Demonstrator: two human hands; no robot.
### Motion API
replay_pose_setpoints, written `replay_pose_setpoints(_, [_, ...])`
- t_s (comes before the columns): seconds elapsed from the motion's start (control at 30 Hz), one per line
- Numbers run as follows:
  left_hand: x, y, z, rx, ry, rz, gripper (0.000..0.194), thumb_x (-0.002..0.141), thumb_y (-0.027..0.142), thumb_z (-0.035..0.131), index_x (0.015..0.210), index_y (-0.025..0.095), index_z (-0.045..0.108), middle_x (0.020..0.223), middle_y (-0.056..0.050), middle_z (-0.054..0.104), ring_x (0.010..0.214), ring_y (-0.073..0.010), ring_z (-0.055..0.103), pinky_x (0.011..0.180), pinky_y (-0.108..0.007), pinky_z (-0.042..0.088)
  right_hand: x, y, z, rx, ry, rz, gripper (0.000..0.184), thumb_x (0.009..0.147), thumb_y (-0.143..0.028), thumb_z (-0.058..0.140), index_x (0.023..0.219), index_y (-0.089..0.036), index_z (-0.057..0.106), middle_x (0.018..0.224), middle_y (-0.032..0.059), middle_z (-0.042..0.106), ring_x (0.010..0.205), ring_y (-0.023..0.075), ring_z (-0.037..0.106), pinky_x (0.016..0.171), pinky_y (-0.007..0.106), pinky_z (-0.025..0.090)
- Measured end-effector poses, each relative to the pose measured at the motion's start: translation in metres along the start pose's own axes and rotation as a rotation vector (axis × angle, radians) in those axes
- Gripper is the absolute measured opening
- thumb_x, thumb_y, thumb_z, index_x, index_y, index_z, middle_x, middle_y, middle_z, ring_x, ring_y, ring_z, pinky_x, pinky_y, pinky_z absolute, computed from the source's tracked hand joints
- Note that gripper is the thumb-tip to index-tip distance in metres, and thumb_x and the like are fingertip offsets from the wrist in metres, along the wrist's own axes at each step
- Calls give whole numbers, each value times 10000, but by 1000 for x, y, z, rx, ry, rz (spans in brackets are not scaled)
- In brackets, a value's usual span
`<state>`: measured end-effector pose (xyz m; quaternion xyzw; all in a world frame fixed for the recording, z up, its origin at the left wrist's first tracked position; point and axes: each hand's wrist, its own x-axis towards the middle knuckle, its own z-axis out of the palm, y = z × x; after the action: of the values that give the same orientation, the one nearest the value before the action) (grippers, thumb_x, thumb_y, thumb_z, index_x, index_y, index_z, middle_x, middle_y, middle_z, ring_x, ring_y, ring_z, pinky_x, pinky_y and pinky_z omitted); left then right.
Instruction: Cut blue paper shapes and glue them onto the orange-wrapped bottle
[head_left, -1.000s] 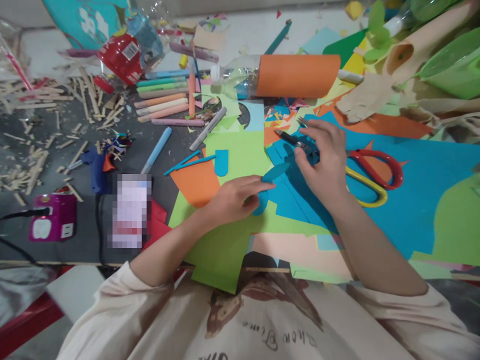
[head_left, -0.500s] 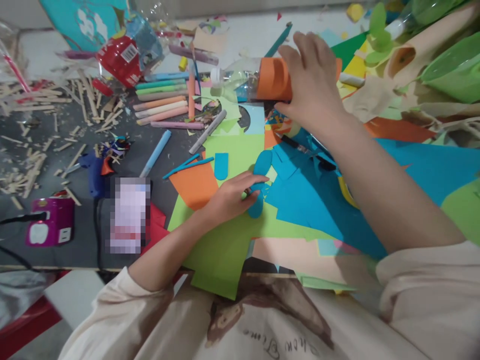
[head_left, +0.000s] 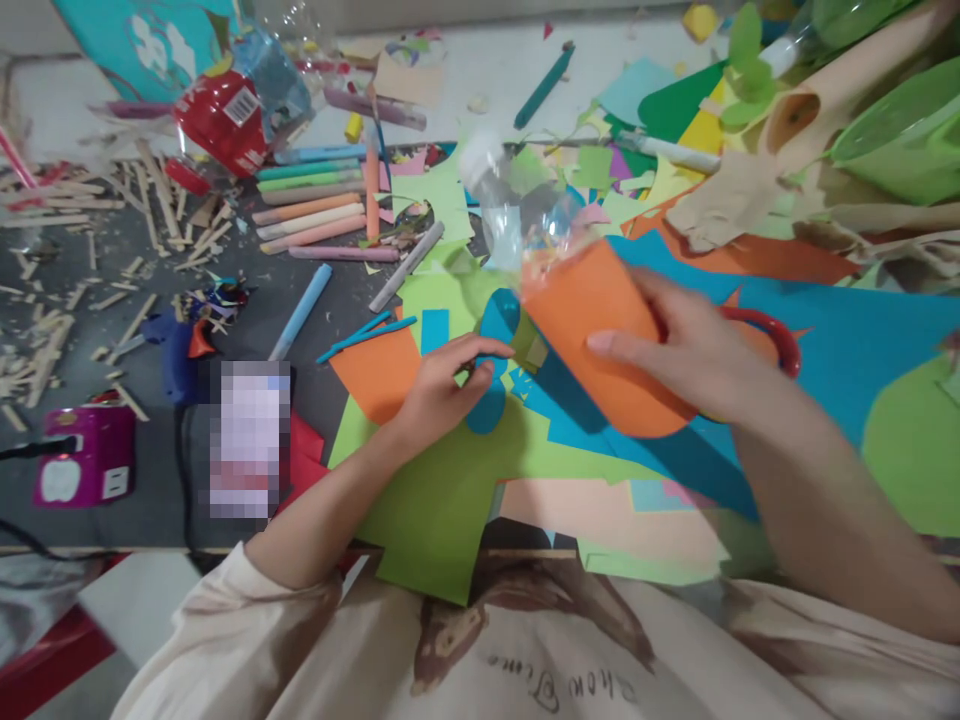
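Note:
My right hand [head_left: 697,350] is wrapped round a clear plastic bottle [head_left: 525,215] whose body is covered in orange paper [head_left: 600,330]. It holds the bottle tilted above the table, neck pointing up and to the left. My left hand [head_left: 439,385] pinches a teal paper cut-out [head_left: 487,405] that rests on a light green sheet [head_left: 442,490]. A wide teal sheet [head_left: 825,350] lies under the bottle. The red handle of a pair of scissors [head_left: 780,335] shows just behind my right hand.
Pastel markers [head_left: 315,205] lie in a row at the back left, with wooden stick pieces [head_left: 75,270] scattered further left. A blue glue gun [head_left: 180,345] and a magenta box [head_left: 82,465] sit near the left front. Paper scraps and a green bowl [head_left: 907,130] crowd the right.
My right hand left the scissors, reached to the back of the table, took hold of the orange-wrapped bottle and carried it forward and down. My left hand stayed on the teal cut-out.

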<state>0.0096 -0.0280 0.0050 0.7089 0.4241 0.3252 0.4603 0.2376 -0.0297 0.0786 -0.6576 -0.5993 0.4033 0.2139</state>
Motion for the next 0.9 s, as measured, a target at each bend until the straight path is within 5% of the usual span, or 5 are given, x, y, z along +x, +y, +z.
replay_pose_setpoints(0.13, [3,4,1,-131,94,-205,177,805,181,511,873,181,675,896,-30,710,712,-107,591,620,-218,434,-10,37,7,408,-105,246,558,633,-539,732,1096,-247,622,1059,58,725,904,308,687,644,402,564])
replay_pose_setpoints(0.3, [5,6,3,-222,125,-277,214,763,155,544,939,183,663,983,-33,706,760,-105,598,675,-216,452,2,49,-16,413,56,280,543,540,-448,779,1041,-279,655,1048,47,735,911,291,678,597,342,514])
replay_pose_setpoints(0.5, [4,4,3,-158,129,-243,335,746,159,572,1072,210,635,1044,-22,692,538,-54,353,557,-208,375,18,50,-34,381,68,289,538,516,-501,808,981,-262,683,941,50,732,704,226,649,501,301,468])
replay_pose_setpoints(0.7, [2,0,4,-103,138,-201,431,764,202,567,1194,232,580,1136,-44,661,583,-64,366,597,-220,419,6,36,-49,-41,26,141,614,544,-661,763,998,-253,690,886,73,716,621,218,602,466,336,445])
replay_pose_setpoints(0.9, [-1,0,4,-113,174,-175,486,783,222,593,1265,268,557,1202,-47,613,592,-47,404,584,-207,450,6,27,-34,-552,118,-235,576,694,-608,701,1145,-257,635,1074,121,691,918,355,656,725,506,540])
